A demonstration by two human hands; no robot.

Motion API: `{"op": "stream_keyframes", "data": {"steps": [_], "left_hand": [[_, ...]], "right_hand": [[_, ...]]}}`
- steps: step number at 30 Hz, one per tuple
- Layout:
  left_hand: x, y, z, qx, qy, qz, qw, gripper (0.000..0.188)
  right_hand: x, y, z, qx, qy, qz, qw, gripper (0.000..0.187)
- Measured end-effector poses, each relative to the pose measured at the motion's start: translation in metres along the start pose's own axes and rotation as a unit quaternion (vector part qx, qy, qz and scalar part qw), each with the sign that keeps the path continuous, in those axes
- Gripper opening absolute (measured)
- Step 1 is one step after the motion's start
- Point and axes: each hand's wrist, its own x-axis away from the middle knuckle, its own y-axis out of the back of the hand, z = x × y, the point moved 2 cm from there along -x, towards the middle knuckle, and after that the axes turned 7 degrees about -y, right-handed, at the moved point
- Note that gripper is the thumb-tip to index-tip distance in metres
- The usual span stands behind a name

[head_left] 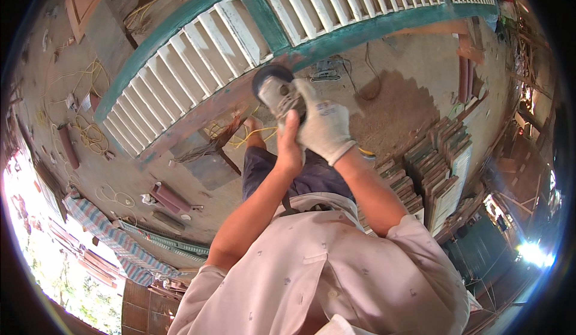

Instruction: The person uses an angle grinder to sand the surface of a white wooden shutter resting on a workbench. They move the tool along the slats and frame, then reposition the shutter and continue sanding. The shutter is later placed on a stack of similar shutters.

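Note:
An angle grinder (277, 95) with a dark round disc is gripped in both my hands in front of me. My right hand (324, 126), in a pale work glove, wraps round its body. Bare, my left hand (291, 144) closes on the tool's near side, its thumb pointing up along it. The disc lies at the near edge of a louvred wooden shutter (266, 26), which has a green frame and white slats. Whether disc and wood touch, I cannot tell. Where the disc is, the frame's lower edge looks worn to brownish, bare wood.
Stacked wooden boards (429, 176) stand at the right. Yellow cord (91, 137) lies in loops on the dusty floor at left, near a dark red block (170, 197). A striped sheet (111, 233) hangs at the lower left. A brown wooden panel (90, 2) leans at the far left.

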Motion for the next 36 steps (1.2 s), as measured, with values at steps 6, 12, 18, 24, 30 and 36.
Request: {"op": "stream_keyframes", "data": {"steps": [6,12,18,24,30,36], "left_hand": [[-0.021,-0.008,0.012,-0.067,0.004,0.031,0.997,0.071],[-0.042,-0.070,0.029,-0.199,0.087,0.030,0.976,0.078],[-0.024,-0.027,0.029,-0.067,0.019,0.022,0.997,0.070],[-0.030,-0.029,0.037,-0.040,0.005,0.016,0.999,0.064],[-0.067,-0.121,0.064,-0.151,0.073,0.053,0.984,0.080],[-0.081,-0.147,0.073,-0.198,0.093,0.086,0.972,0.082]], "right_hand": [[-0.010,0.014,-0.012,-0.003,-0.024,-0.019,1.000,0.079],[-0.019,0.049,-0.062,-0.023,-0.086,-0.089,0.992,0.083],[-0.010,0.017,-0.044,-0.028,-0.003,-0.067,0.997,0.077],[-0.015,0.029,-0.044,-0.011,-0.036,-0.010,0.999,0.073],[-0.038,0.082,-0.112,0.010,-0.086,-0.122,0.989,0.075],[-0.040,0.099,-0.126,0.005,-0.084,-0.179,0.980,0.085]]}}
